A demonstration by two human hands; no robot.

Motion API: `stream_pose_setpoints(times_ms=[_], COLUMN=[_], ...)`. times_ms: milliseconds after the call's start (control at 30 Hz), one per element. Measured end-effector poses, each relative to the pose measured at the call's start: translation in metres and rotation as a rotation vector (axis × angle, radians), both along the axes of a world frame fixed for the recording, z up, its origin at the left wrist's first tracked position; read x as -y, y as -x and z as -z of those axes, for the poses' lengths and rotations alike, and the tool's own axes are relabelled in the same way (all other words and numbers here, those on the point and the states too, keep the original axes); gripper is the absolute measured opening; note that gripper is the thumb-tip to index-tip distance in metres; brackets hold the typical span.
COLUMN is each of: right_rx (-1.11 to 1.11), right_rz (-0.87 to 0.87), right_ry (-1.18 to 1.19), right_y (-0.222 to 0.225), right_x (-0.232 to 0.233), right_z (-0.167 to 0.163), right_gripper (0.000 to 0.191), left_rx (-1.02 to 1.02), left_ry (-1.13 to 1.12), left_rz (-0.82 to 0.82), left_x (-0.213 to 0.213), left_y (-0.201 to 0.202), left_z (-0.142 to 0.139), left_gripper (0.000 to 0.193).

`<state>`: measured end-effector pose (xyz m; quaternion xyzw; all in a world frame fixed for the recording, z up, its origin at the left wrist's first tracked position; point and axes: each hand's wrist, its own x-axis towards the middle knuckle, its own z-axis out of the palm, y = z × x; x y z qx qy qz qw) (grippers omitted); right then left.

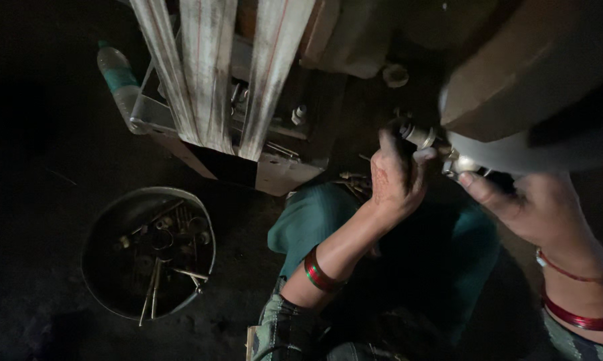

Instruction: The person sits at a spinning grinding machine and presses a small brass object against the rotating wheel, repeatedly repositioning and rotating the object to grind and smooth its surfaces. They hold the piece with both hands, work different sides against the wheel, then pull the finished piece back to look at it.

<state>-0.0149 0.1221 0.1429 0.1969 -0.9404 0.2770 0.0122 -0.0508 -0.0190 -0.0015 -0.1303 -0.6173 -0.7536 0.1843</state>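
My left hand [396,175] is raised in front of me, fingers closed around a small metal valve fitting [418,136] that sticks out from a large grey cylinder [529,150]. My right hand [532,204] reaches in from the right, its thumb pressed against the cylinder's neck beside the fitting. Red and green bangles ring both wrists. The cylinder rests above my lap, which is covered by teal cloth [321,214]. The scene is dim, and the fitting's far side is hidden by my fingers.
A round metal pan [107,207] on the dark floor at the left holds several small brass parts and rods. Behind it stand a plastic bottle [117,77], striped cloth straps [211,73] hanging over a metal frame, and a box of parts.
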Motion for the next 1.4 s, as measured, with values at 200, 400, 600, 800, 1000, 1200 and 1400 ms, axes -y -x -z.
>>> stream_pose_setpoints(times_ms=[200, 400, 600, 800, 1000, 1200, 1400], right_rx=[0.227, -0.5, -0.217, -0.303, -0.19, -0.167, -0.164], right_rz=[0.106, -0.292, 0.014, 0.133, 0.114, 0.063, 0.179], right_ry=[0.054, -0.471, -0.118, -0.181, 0.107, 0.248, 0.472], right_y=[-0.001, -0.005, -0.02, -0.022, -0.017, -0.022, -0.089], right_x=[-0.047, -0.043, -0.009, 0.0, 0.012, 0.009, -0.01], right_z=[0.031, 0.027, 0.02, 0.03, 0.035, 0.042, 0.106], right_gripper=[0.022, 0.02, 0.041, 0.044, 0.044, 0.044, 0.046], left_rx=[-0.025, -0.063, -0.104, -0.093, -0.011, 0.031, -0.084], left_ry=[0.011, 0.034, -0.046, -0.123, -0.342, -0.332, -0.239], left_rz=[0.015, 0.035, 0.072, 0.03, 0.087, 0.089, 0.44], left_x=[0.004, 0.007, 0.008, -0.003, -0.017, -0.007, 0.027], left_y=[0.004, 0.003, -0.002, -0.004, -0.006, -0.015, -0.067], left_z=[-0.003, 0.003, 0.008, 0.014, 0.02, 0.025, 0.018], left_gripper=[0.044, 0.038, 0.041, 0.038, 0.027, 0.046, 0.065])
